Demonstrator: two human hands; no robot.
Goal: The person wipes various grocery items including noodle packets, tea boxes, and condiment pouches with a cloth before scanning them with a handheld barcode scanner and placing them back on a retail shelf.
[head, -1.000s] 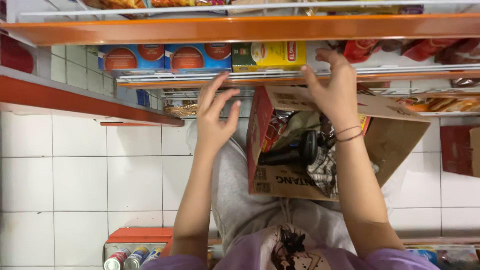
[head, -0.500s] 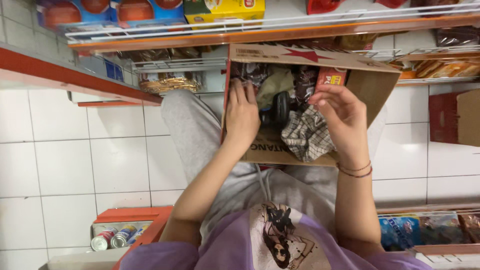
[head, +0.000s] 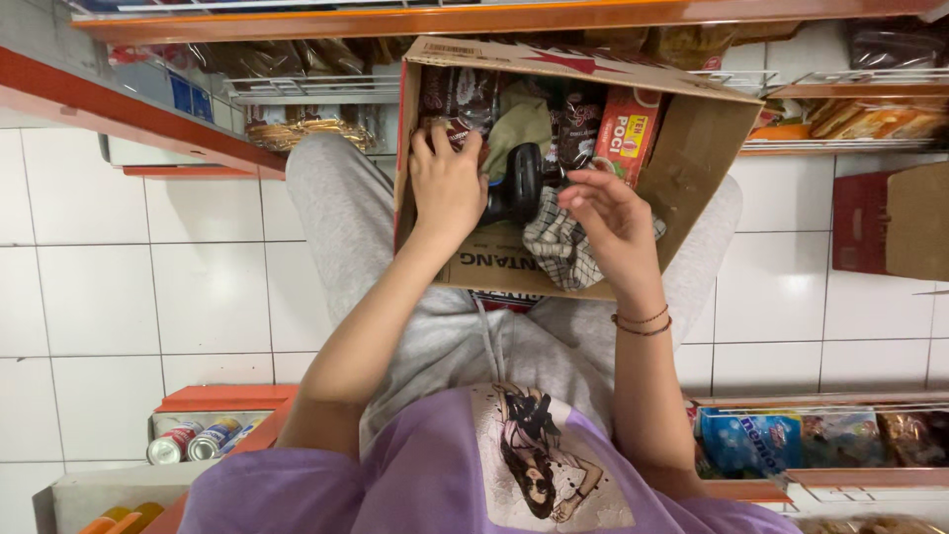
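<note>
Inside the open cardboard box (head: 692,148) on the person's lap, the left hand (head: 447,183) closes on what looks like a dark snack packet (head: 457,97). Right hand (head: 608,222) hovers half-open, fingers curled, empty, beside a black round object (head: 522,183) and above a checked cloth (head: 559,247), with a red carton (head: 626,133) just beyond.

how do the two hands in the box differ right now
The left hand lies palm down, fingers curled over a dark brown packet; the right hand hovers above a checked cloth, fingers loosely bent, holding nothing clearly. The right wrist wears thin bracelets; the left is bare. Both reach into the cardboard box.
</note>
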